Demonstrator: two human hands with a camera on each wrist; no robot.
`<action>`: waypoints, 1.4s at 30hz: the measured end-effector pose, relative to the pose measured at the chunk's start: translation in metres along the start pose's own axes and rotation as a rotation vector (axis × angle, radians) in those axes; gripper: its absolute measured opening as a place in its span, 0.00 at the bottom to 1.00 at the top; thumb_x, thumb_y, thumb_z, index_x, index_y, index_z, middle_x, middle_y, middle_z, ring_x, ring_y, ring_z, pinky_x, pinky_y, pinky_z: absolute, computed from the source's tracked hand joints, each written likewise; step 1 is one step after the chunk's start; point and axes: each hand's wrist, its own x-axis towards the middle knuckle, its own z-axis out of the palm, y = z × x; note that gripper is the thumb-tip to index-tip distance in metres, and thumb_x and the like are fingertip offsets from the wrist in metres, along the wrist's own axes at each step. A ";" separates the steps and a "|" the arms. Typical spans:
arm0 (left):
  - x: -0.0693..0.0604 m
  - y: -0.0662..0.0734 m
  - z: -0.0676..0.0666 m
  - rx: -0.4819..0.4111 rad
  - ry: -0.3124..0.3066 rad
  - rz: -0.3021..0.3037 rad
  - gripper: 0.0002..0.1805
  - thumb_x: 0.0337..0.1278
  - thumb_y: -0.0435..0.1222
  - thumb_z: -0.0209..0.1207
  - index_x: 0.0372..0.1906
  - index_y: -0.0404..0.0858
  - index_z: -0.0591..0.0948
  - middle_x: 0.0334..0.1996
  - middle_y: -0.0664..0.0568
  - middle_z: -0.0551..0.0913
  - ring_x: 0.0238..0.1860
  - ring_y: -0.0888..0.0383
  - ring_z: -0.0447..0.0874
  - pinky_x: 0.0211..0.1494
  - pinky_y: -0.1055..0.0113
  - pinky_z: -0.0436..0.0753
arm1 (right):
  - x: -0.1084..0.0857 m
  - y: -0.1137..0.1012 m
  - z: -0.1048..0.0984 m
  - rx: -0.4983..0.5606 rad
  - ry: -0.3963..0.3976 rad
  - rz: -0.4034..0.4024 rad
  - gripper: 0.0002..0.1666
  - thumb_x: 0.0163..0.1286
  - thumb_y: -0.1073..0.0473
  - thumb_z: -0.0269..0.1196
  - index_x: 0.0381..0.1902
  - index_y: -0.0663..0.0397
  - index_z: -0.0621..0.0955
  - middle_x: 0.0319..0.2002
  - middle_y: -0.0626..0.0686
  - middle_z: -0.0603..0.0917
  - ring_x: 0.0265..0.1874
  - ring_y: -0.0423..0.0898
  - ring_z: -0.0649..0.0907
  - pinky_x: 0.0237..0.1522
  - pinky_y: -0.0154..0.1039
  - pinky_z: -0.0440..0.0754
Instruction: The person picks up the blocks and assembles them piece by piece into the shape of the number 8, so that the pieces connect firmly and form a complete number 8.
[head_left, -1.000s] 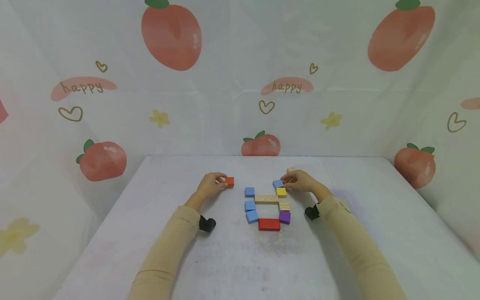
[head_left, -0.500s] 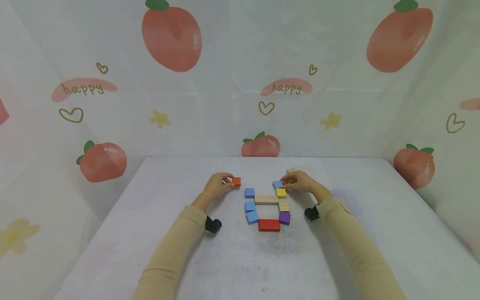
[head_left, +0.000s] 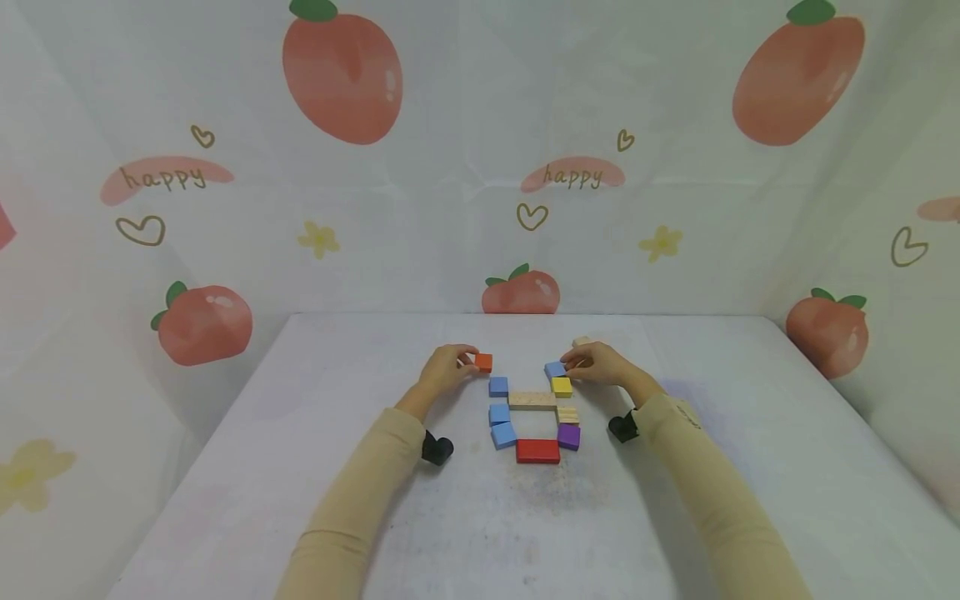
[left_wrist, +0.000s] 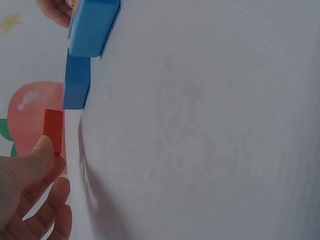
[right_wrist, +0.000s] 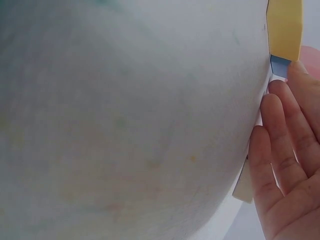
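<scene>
My left hand (head_left: pixel 444 368) pinches an orange block (head_left: pixel 483 362) between thumb and fingers, beyond the top left of a ring of blocks. The left wrist view shows the thumb on one face of that orange block (left_wrist: pixel 52 131). Across the ring, my right hand (head_left: pixel 600 364) holds a blue block (head_left: pixel 554 369) by its right side, thumb and fingertip at it. A yellow block (head_left: pixel 561 386) adjoins that blue block on the near side. In the right wrist view the thumb meets the blue block (right_wrist: pixel 280 66), and the other fingers extend alongside.
Blue blocks (head_left: pixel 498 414) line the ring's left side; a long wooden block (head_left: pixel 532 401) crosses it. A ridged wooden block (head_left: pixel 567 414) and purple block (head_left: pixel 568 437) stand right, a red block (head_left: pixel 537 451) in front. A pale wooden block (head_left: pixel 581 341) lies behind the right hand.
My left hand has moved right with the orange block, from well outside the ring to just behind its left blue column. The right hand has stayed at the blue block.
</scene>
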 end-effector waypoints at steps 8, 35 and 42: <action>0.003 0.004 0.005 0.015 -0.006 0.006 0.18 0.57 0.34 0.60 0.54 0.38 0.78 0.39 0.46 0.84 0.41 0.53 0.78 0.48 0.62 0.78 | -0.001 -0.001 0.000 -0.001 0.000 0.002 0.18 0.63 0.64 0.61 0.50 0.67 0.78 0.44 0.63 0.83 0.43 0.53 0.82 0.49 0.46 0.80; 0.011 0.009 0.015 0.029 -0.026 0.036 0.18 0.59 0.35 0.59 0.54 0.39 0.78 0.41 0.46 0.84 0.40 0.53 0.78 0.48 0.62 0.77 | 0.001 -0.002 0.000 -0.008 0.001 -0.003 0.17 0.63 0.65 0.61 0.50 0.67 0.78 0.43 0.64 0.83 0.43 0.55 0.82 0.48 0.46 0.81; 0.011 0.010 0.016 0.013 -0.039 0.044 0.18 0.59 0.35 0.59 0.54 0.38 0.78 0.41 0.45 0.84 0.41 0.53 0.78 0.49 0.61 0.77 | 0.000 -0.002 0.000 -0.011 0.000 0.005 0.18 0.63 0.65 0.61 0.50 0.67 0.78 0.43 0.63 0.83 0.43 0.54 0.82 0.50 0.47 0.80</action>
